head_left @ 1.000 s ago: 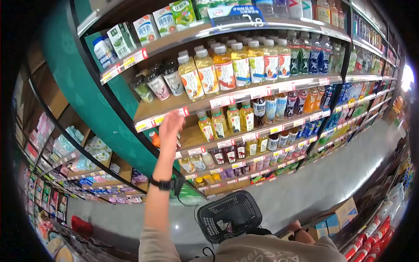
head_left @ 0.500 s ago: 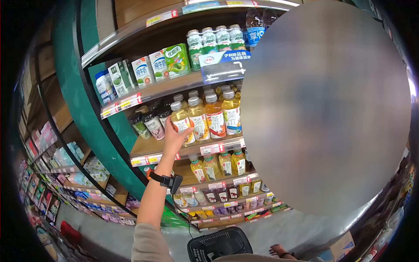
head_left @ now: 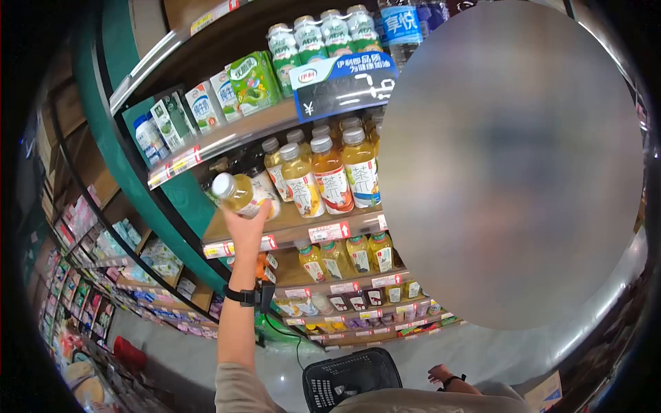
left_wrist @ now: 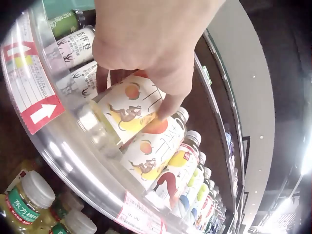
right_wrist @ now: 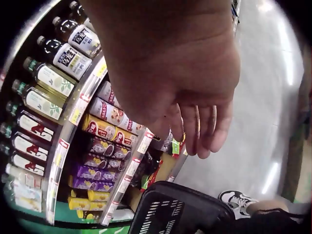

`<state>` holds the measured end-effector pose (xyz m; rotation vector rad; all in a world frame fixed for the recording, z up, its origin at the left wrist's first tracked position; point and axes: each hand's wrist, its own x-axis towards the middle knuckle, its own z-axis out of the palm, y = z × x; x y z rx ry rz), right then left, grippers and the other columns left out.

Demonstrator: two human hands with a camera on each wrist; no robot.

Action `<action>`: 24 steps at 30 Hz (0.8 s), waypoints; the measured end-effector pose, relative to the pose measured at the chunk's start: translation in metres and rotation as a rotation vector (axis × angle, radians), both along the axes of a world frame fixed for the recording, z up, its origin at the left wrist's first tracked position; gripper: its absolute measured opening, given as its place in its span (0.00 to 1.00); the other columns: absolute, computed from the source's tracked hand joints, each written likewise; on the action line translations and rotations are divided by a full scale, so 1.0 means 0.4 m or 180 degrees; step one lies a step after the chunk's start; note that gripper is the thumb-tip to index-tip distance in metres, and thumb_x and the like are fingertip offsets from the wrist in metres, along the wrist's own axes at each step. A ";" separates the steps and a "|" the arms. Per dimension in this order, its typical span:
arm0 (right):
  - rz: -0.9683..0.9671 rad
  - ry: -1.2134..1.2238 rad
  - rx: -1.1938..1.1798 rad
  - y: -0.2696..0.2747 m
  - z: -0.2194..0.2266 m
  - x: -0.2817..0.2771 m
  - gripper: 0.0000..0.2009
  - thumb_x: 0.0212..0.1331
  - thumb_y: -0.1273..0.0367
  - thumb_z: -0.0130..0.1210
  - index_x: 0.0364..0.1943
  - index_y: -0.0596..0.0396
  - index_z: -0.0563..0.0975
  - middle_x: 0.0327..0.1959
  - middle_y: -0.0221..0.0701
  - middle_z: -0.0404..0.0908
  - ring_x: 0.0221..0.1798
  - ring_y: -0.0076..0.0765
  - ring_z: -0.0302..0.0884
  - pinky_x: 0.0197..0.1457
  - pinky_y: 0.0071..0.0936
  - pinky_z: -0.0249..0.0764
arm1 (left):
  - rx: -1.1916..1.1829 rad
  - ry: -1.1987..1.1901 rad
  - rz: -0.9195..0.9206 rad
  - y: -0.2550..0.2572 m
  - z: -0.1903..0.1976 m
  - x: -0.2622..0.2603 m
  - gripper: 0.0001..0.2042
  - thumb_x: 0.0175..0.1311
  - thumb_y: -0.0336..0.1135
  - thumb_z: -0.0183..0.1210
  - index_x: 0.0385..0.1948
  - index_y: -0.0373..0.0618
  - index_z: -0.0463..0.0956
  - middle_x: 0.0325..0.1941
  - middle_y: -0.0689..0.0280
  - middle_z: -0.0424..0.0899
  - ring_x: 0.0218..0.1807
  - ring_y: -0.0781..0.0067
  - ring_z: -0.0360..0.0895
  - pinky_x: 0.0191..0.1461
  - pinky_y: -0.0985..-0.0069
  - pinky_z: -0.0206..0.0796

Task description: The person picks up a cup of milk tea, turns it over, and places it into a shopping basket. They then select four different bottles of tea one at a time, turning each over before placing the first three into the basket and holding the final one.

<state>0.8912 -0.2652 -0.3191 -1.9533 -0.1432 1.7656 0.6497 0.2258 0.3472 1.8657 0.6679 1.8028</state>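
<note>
My left hand [head_left: 246,226] grips a bottle of pale yellow tea [head_left: 241,194] with a white cap. The bottle tilts to the left in front of the dark-lidded cups, apart from the tea bottle row [head_left: 301,184]. In the left wrist view, fingers and thumb wrap round the bottle's label [left_wrist: 130,105], which shows a peach and a monkey, above the shelf edge. Low at my side, my right hand [head_left: 444,375] hangs with loosely bent fingers and nothing in it; the right wrist view shows the same hand [right_wrist: 190,92] above a black basket [right_wrist: 183,207].
Milk cartons [head_left: 200,107] stand on the shelf above, behind a blue price sign [head_left: 344,86]. Green-capped bottles [head_left: 358,253] fill the shelf below. The basket [head_left: 354,375] is close to my body. A blurred disc hides the right side of the head view.
My left hand rose from below the shelf edge to the leftmost front tea bottle and took hold of it. The bottle has since moved left out of its row and tilted.
</note>
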 end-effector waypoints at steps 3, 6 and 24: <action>-0.1150 0.0473 0.0598 -0.034 0.026 0.027 0.14 0.70 0.66 0.52 0.55 0.52 0.78 0.48 0.39 0.87 0.41 0.43 0.87 0.41 0.42 0.84 | 0.0340 -0.0419 0.0607 -0.026 -0.060 -0.095 0.39 0.50 0.31 0.77 0.64 0.38 0.63 0.62 0.56 0.74 0.59 0.65 0.75 0.62 0.69 0.70; -0.1904 -0.0063 0.0866 0.031 0.113 0.066 0.13 0.66 0.62 0.54 0.50 0.50 0.77 0.40 0.36 0.85 0.38 0.41 0.84 0.40 0.40 0.81 | 0.0352 -0.1617 0.0358 -0.126 -0.085 -0.188 0.31 0.59 0.23 0.67 0.64 0.37 0.62 0.57 0.53 0.78 0.54 0.62 0.79 0.63 0.62 0.72; 0.0016 0.0003 0.5525 0.355 1.364 -0.615 0.44 0.70 0.34 0.33 0.65 0.66 0.68 0.67 0.45 0.74 0.69 0.41 0.70 0.73 0.37 0.61 | -0.0104 0.0217 -0.0427 -0.812 -0.358 -0.292 0.36 0.59 0.50 0.68 0.61 0.32 0.66 0.55 0.52 0.78 0.56 0.58 0.79 0.60 0.64 0.71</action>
